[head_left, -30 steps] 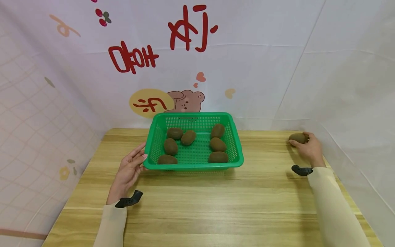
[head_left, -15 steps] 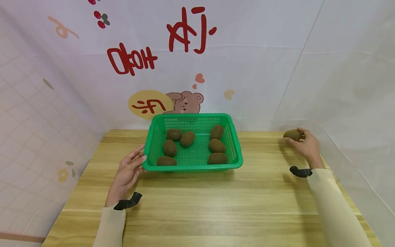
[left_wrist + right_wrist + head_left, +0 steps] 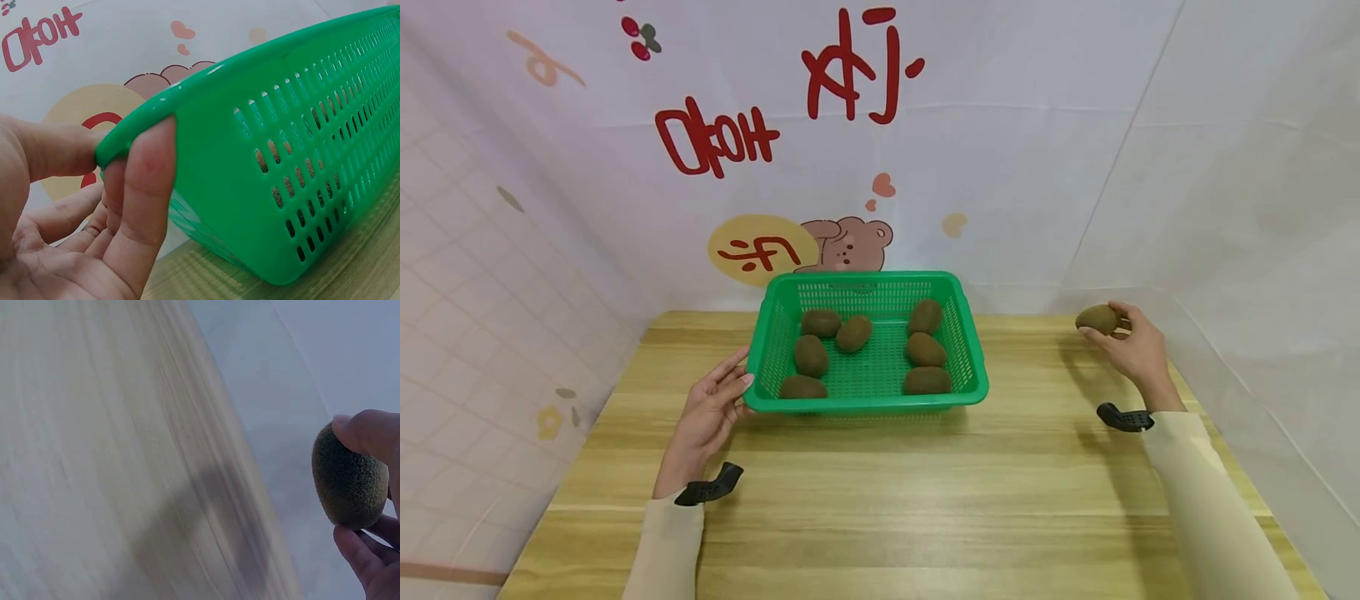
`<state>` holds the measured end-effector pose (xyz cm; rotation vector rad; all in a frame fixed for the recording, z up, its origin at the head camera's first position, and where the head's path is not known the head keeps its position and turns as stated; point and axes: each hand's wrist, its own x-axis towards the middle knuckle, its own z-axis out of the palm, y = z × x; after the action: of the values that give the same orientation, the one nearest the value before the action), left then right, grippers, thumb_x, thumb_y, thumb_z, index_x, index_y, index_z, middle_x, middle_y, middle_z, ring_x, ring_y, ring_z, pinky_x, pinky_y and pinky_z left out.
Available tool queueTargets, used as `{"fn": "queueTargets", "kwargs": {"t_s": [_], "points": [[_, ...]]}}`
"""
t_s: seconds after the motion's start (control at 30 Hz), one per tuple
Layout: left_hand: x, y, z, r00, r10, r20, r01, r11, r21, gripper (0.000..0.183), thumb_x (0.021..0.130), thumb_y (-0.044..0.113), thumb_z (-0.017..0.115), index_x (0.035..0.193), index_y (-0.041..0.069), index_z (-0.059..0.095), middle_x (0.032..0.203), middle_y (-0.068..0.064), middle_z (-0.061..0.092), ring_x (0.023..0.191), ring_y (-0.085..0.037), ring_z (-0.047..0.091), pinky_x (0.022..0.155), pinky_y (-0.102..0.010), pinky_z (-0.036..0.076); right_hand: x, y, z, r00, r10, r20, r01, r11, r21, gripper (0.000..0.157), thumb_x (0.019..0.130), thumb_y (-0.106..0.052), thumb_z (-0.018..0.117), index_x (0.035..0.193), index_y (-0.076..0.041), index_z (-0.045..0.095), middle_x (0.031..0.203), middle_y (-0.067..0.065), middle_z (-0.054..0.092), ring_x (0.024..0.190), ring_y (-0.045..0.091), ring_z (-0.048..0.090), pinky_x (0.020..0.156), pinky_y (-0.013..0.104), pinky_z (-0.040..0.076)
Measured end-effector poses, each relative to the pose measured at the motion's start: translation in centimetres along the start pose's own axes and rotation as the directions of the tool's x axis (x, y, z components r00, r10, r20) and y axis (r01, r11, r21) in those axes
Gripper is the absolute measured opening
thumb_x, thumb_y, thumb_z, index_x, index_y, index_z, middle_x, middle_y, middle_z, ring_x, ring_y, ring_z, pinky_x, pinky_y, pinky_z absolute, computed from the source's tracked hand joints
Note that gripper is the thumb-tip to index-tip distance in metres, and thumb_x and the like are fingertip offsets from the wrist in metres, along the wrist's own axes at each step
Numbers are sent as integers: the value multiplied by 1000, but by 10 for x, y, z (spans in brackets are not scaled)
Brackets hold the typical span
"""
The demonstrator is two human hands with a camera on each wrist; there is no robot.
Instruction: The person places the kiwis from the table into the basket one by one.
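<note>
My left hand (image 3: 706,421) pinches the left rim of a green plastic basket (image 3: 857,405), thumb and fingers on either side of the edge in the left wrist view. Inside the basket lie several brown kiwis, such as one kiwi (image 3: 854,333) near the middle and another kiwi (image 3: 927,381) at the right front. Far to the right, my right hand (image 3: 1138,350) holds a single kiwi (image 3: 350,478) between thumb and fingertips. That kiwi is raised over the back right of the table, with its shadow falling on the wood.
The wooden table (image 3: 880,508) stretches in front of the basket. A white printed cloth (image 3: 1022,167) hangs right behind the table's back edge, and white cloth (image 3: 1270,275) also closes off the right side.
My right hand has lifted the kiwi off the table and carried it a little to the left. The left hand keeps its hold on the basket, which stays in place.
</note>
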<state>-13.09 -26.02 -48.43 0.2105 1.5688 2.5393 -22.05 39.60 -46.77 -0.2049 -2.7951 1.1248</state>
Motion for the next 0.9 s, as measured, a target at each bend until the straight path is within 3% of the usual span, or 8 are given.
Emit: {"fn": "queueTargets", "kwargs": {"t_s": [0.3,0.63,0.7,0.77,0.9], "points": [[0,2,3,1000,-13,-28,13,1000,4,68,106,1,53,162,-3,16,113,1,60,84,-6,69,65,-20,60,-9,-14,7,1000,-26,13,25,999,37,94,93,-54,71,163,-8,27,156,31,39,132,54,50,101,62,50],[-1,2,1,1000,-17,7,17,1000,-14,68,106,1,52,163,-3,15,118,-2,62,86,-7,70,67,-21,61,-19,-35,14,998,-64,16,63,997,50,92,91,-54,73,162,-12,31,156,27,41,132,50,53,98,57,53],[-1,2,1,1000,-18,5,18,1000,-17,68,106,1,52,163,-2,15,117,-1,62,85,-7,70,67,-21,61,-20,-40,16,997,-76,16,75,996,53,91,91,-54,73,161,-13,33,156,26,42,132,49,53,97,51,56],[-1,2,1,1000,-17,1,17,1000,-10,67,106,1,52,163,-2,16,117,-1,62,85,-7,70,66,-21,61,-21,-44,17,996,-86,18,85,995,58,91,90,-54,74,161,-14,34,155,26,43,131,48,55,92,37,59],[-1,3,1,1000,-13,-3,13,1000,-6,67,106,1,51,163,-3,15,117,-1,62,86,-7,70,66,-21,61,-23,-54,21,994,-109,20,107,992,73,89,90,-51,76,160,-14,36,155,24,44,131,45,56,80,13,54]]}}
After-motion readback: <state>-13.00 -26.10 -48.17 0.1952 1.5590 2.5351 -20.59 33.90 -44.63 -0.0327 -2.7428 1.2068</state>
